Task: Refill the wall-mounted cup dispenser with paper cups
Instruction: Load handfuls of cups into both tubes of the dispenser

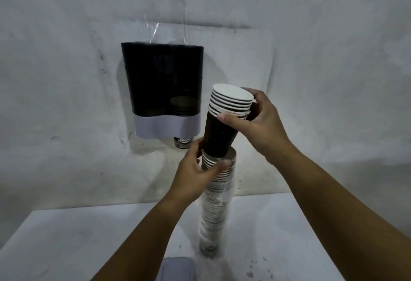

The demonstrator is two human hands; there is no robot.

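A dark cup dispenser point(164, 85) with a pale lower band hangs on the wall, with a few cups showing dimly inside its right half and one cup's bottom point(182, 142) poking out below. A tall stack of paper cups point(216, 203) in a clear sleeve stands on the table. My left hand point(195, 174) grips the top of that stack. My right hand point(255, 122) holds a short bundle of several nested dark cups point(224, 122), tilted, its base still at the tall stack's top.
A white table point(89, 236) runs along the stained white wall. A grey rounded object point(178, 268) lies at the table's near edge. A clear plastic sleeve point(164, 25) sticks up from the dispenser's top.
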